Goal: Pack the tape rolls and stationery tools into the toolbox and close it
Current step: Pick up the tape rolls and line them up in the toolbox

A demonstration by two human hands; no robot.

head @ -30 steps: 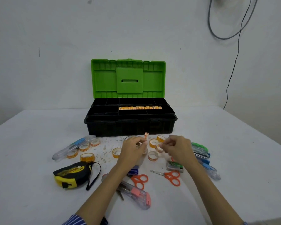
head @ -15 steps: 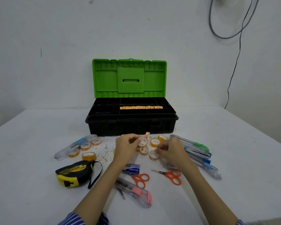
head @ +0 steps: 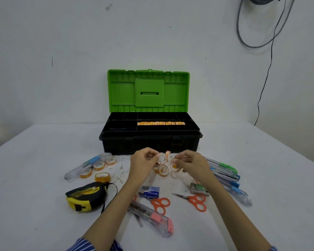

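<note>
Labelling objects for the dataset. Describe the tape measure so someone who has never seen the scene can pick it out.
Start at the open toolbox with the green lid, then come toward the camera and to the left on the white table. The tape measure lies there, just nearer than four small tape rolls. It is the only bulky black-and-yellow thing, with a black strap loop on its right.

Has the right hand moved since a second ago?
Yes. The right hand has shifted toward the toolbox, away from the orange scissors, and now holds a tape roll.
</note>
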